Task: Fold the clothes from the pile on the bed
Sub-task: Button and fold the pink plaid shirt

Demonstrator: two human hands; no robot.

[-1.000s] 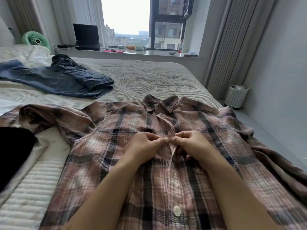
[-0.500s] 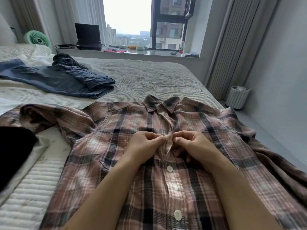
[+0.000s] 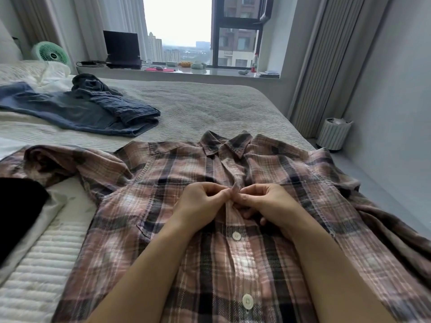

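A pink and dark plaid shirt lies front-up across the near part of the bed, collar pointing away from me. Two white buttons below my hands are fastened. My left hand and my right hand meet at the shirt's front placket, chest high, each pinching one edge of the cloth between thumb and fingers. The button between my fingertips is hidden. The shirt's left sleeve stretches out to the left; the right sleeve hangs off the bed's edge.
Crumpled blue denim clothes lie at the far left of the bed. A black garment sits at the left edge on a white quilt. A small white bin stands on the floor to the right. A windowsill with a laptop runs behind the bed.
My hands stayed pinched together on the placket and shifted slightly up the shirt. A second fastened button came into sight below them.
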